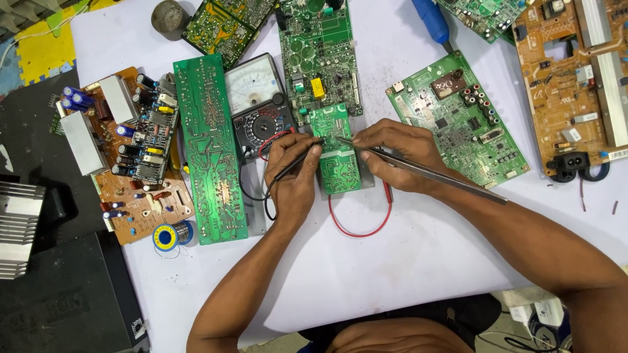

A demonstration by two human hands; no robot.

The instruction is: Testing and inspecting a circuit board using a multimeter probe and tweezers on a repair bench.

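A small green circuit board (337,163) lies at the centre of the white table sheet (392,261). My left hand (292,171) grips a black meter probe (298,160) with its tip on the board's upper left part. My right hand (392,151) pinches long metal tweezers (445,175) whose tips touch the same board near the probe tip. An analog multimeter (258,104) sits just left of the board, with red and black leads (356,229) looping out under my hands.
Several other circuit boards lie around: a long green one (209,150), a brown one with capacitors (127,150), a green one (458,117) on the right, a brown one (569,85) far right. A solder spool (171,235) and a blue-handled tool (430,19) also lie there.
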